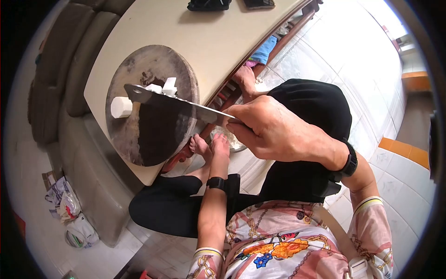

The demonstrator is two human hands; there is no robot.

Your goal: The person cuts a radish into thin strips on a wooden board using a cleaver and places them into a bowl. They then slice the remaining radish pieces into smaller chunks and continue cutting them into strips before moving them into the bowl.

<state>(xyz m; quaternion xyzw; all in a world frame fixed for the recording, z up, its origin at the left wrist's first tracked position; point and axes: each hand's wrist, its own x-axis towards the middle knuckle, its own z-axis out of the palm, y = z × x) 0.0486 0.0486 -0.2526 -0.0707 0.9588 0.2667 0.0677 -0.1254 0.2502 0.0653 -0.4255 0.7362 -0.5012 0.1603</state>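
Observation:
My right hand is wrapped round the grip end of a cleaver. Its broad blade, with a hole near the far corner, reaches left over a round wooden chopping board. A thick, peeled white chunk lies at the board's left side. Beyond the blade sit smaller cut white pieces, partly hidden by it, and white bits cling along its upper edge. Below the table edge, my left hand is lowered at a bowl of white pieces, its fingers apparently stretched down and partly hidden.
The board rests on a cream table with a dark phone-like object and a black item at its far end. A grey sofa stands left. Bags lie on the tiled floor. My bare feet are near the bowl.

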